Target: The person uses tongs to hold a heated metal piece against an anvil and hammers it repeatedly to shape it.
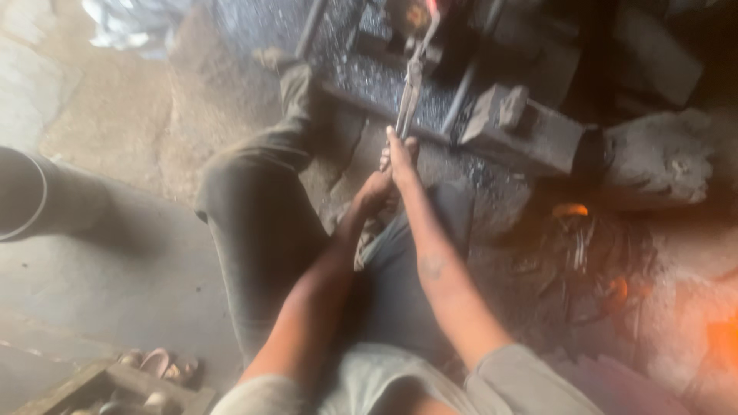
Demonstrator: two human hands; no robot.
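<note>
Long metal tongs (pixel 413 81) reach away from me toward a glowing orange piece (pixel 419 13) at the top of the head view. My right hand (pixel 400 157) is closed around the near ends of the tong handles. My left hand (pixel 374 192) sits just below and behind it, fingers curled; whether it also grips the handles is blurred. Both forearms stretch forward over my dark trousers (pixel 265 223).
A heavy iron block like an anvil (pixel 523 127) lies right of the tongs. Glowing embers and scrap metal (pixel 584 246) sit at the right. A dark round container (pixel 31 192) stands at the left, sandals (pixel 157 365) at the bottom left, sandy ground beyond.
</note>
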